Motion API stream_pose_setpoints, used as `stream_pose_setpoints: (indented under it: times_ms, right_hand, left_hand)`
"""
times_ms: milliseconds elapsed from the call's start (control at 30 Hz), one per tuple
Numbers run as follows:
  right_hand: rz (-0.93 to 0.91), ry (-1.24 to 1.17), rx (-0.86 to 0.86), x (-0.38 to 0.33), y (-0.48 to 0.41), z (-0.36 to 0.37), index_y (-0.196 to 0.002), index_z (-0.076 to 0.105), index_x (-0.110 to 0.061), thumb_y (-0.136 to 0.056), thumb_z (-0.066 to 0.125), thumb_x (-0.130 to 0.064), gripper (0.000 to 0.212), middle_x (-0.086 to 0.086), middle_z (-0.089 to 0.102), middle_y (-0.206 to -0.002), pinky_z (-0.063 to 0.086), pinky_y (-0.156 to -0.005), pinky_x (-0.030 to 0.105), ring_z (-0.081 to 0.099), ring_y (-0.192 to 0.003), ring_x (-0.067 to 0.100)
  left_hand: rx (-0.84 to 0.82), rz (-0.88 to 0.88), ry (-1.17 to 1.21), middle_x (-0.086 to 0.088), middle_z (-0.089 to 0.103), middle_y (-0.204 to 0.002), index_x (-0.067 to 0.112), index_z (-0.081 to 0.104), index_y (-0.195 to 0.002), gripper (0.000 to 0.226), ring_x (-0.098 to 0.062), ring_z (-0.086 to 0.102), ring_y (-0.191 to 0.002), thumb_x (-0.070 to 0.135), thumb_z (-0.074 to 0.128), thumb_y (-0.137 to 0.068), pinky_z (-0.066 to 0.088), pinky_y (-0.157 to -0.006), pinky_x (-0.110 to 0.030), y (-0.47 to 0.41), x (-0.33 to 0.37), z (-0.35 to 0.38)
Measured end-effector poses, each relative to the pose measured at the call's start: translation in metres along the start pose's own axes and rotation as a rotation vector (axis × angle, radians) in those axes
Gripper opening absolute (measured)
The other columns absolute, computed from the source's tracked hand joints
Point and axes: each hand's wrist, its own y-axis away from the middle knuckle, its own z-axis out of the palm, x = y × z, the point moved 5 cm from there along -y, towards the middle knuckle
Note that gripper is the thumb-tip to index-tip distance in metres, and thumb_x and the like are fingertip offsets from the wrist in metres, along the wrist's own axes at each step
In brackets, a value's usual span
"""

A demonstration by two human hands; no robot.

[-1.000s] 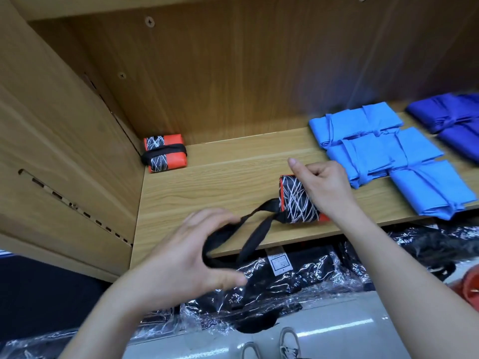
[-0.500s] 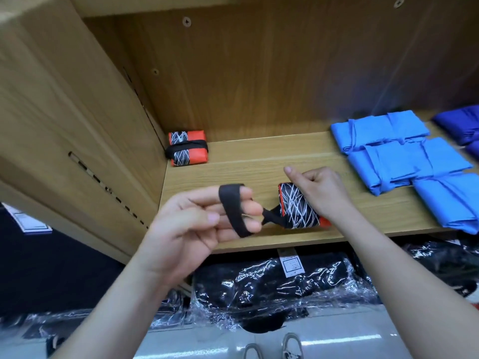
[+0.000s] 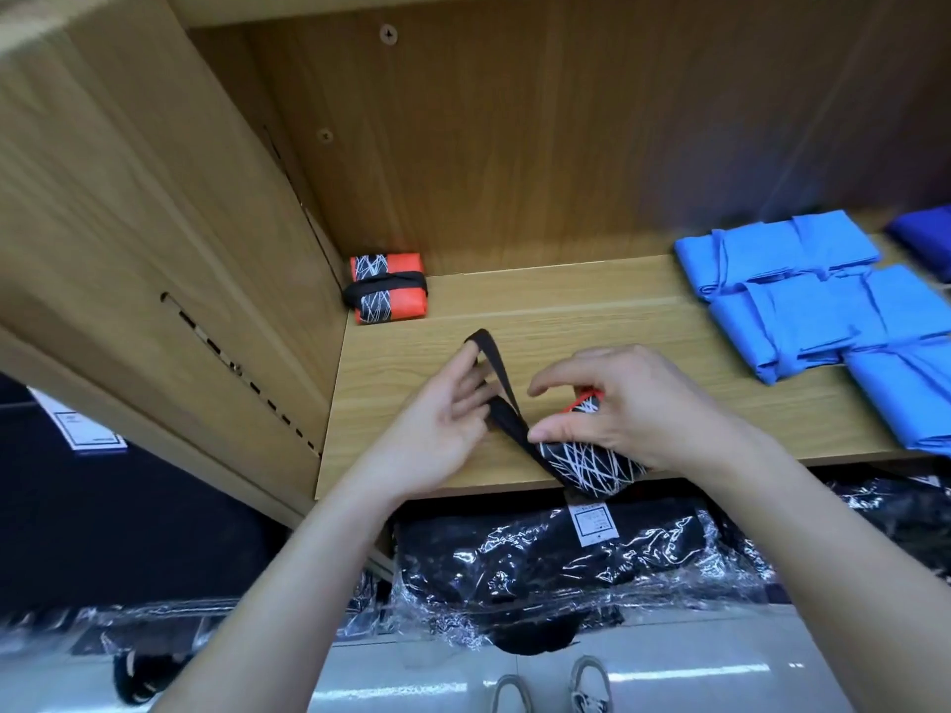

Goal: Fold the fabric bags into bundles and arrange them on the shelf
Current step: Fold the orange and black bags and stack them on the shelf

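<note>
A folded bag bundle [image 3: 592,468], black with white lines and an orange edge, sits at the front edge of the wooden shelf [image 3: 592,311]. My right hand [image 3: 633,409] grips it from above, thumb and fingers around it. Its black strap [image 3: 496,378] runs up and left as a loop. My left hand [image 3: 437,424] has its fingers spread inside that loop, holding it taut. A finished orange and black bundle [image 3: 388,288], tied with its strap, lies in the shelf's back left corner.
Light blue folded bags [image 3: 823,311] lie in rows on the shelf's right side, with a dark blue one [image 3: 926,239] behind them. Plastic-wrapped black goods [image 3: 566,563] fill the level below. The cabinet's side panel [image 3: 154,223] rises at left. My shoes [image 3: 550,687] show on the floor.
The left hand has opened and lifted the strap loop over its fingertips, closer to the bundle. The right hand has shifted over the bundle, which now sits at the shelf's front edge.
</note>
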Motion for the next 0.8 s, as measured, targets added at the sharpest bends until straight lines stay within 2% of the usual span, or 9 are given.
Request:
stream_pose_setpoints:
  times_ms: [100, 167, 267, 367, 433, 500, 600, 700, 800]
  right_hand:
    - [0.015, -0.084, -0.057, 0.001, -0.006, 0.002, -0.092, 0.075, -0.033, -0.059, 0.061, -0.074, 0.055, -0.021, 0.068, -0.081, 0.046, -0.073, 0.022, 0.06, -0.079, -0.002]
    - [0.104, -0.107, -0.031, 0.017, -0.008, 0.0, -0.081, 0.075, -0.031, -0.058, 0.063, -0.073, 0.049, -0.015, 0.069, -0.074, 0.048, -0.067, 0.028, 0.061, -0.07, 0.004]
    - [0.307, -0.115, 0.093, 0.054, -0.004, -0.008, -0.071, 0.072, -0.03, -0.058, 0.064, -0.072, 0.044, -0.01, 0.065, -0.062, 0.043, -0.057, 0.027, 0.056, -0.061, 0.011]
    - [0.408, -0.104, 0.134, 0.075, -0.001, -0.01, -0.07, 0.072, -0.027, -0.058, 0.064, -0.07, 0.045, -0.007, 0.059, -0.056, 0.035, -0.053, 0.027, 0.049, -0.056, 0.011]
    - [0.448, -0.124, 0.128, 0.08, -0.002, -0.011, -0.071, 0.072, -0.025, -0.063, 0.068, -0.065, 0.042, -0.005, 0.05, -0.05, 0.028, -0.047, 0.025, 0.04, -0.046, 0.01]
    - [0.467, -0.146, 0.133, 0.086, -0.004, -0.013, -0.073, 0.073, -0.022, -0.069, 0.071, -0.06, 0.038, -0.003, 0.046, -0.049, 0.024, -0.045, 0.025, 0.032, -0.038, 0.005]
    - [0.474, -0.211, 0.144, 0.091, -0.005, -0.011, -0.075, 0.074, -0.017, -0.069, 0.07, -0.059, 0.043, 0.002, 0.045, -0.049, 0.024, -0.042, 0.024, 0.028, -0.034, 0.006]
    - [0.473, -0.271, 0.144, 0.09, -0.007, -0.003, -0.075, 0.074, -0.013, -0.074, 0.073, -0.053, 0.039, 0.001, 0.046, -0.049, 0.023, -0.037, 0.017, 0.026, -0.033, 0.006]
    - [0.46, -0.299, 0.165, 0.089, -0.009, -0.001, -0.073, 0.073, -0.014, -0.073, 0.074, -0.052, 0.038, 0.001, 0.05, -0.052, 0.024, -0.037, 0.016, 0.028, -0.037, 0.008]
  left_hand:
    - [0.064, 0.279, -0.726, -0.008, 0.047, -0.144, 0.028, 0.02, -0.153, 0.074, -0.025, 0.05, -0.129, 0.006, 0.045, -0.087, 0.04, -0.109, -0.037, -0.004, 0.009, 0.003]
    - [-0.004, 0.249, -1.154, -0.004, 0.047, -0.144, 0.038, 0.008, -0.153, 0.082, -0.024, 0.046, -0.131, 0.016, 0.049, -0.086, 0.024, -0.118, -0.037, -0.002, 0.007, 0.003]
    - [-0.086, 0.178, -1.388, 0.006, 0.065, -0.114, 0.041, 0.024, -0.147, 0.071, -0.018, 0.062, -0.107, 0.027, 0.054, -0.084, 0.03, -0.113, -0.037, 0.005, 0.005, -0.008]
    - [-0.191, 0.294, -1.466, 0.009, 0.064, -0.083, 0.033, 0.063, -0.104, 0.028, -0.015, 0.063, -0.084, 0.033, 0.055, -0.078, 0.04, -0.092, -0.035, 0.014, 0.008, -0.006]
    - [-0.336, 0.225, -1.27, 0.011, 0.062, -0.081, 0.027, 0.063, -0.084, 0.017, -0.01, 0.058, -0.085, 0.036, 0.052, -0.076, 0.04, -0.094, -0.032, 0.018, 0.005, -0.008]
    - [-0.471, 0.059, -0.741, 0.014, 0.067, -0.086, 0.024, 0.067, -0.081, 0.016, -0.004, 0.06, -0.09, 0.031, 0.055, -0.072, 0.045, -0.094, -0.03, 0.025, 0.014, -0.009]
    - [-0.609, 0.016, -0.158, 0.002, 0.074, -0.103, 0.013, 0.069, -0.078, 0.024, -0.014, 0.063, -0.112, 0.001, 0.049, -0.073, 0.043, -0.101, -0.026, 0.032, 0.027, -0.006]
    - [-0.579, 0.064, 0.111, -0.006, 0.074, -0.104, 0.019, 0.076, -0.086, 0.032, -0.025, 0.066, -0.11, 0.0, 0.05, -0.082, 0.046, -0.098, -0.028, 0.03, 0.029, -0.003]
    - [-0.533, 0.075, 0.035, 0.004, 0.075, -0.103, 0.025, 0.072, -0.113, 0.033, -0.019, 0.065, -0.113, 0.003, 0.054, -0.096, 0.045, -0.103, -0.028, 0.025, 0.024, 0.002]
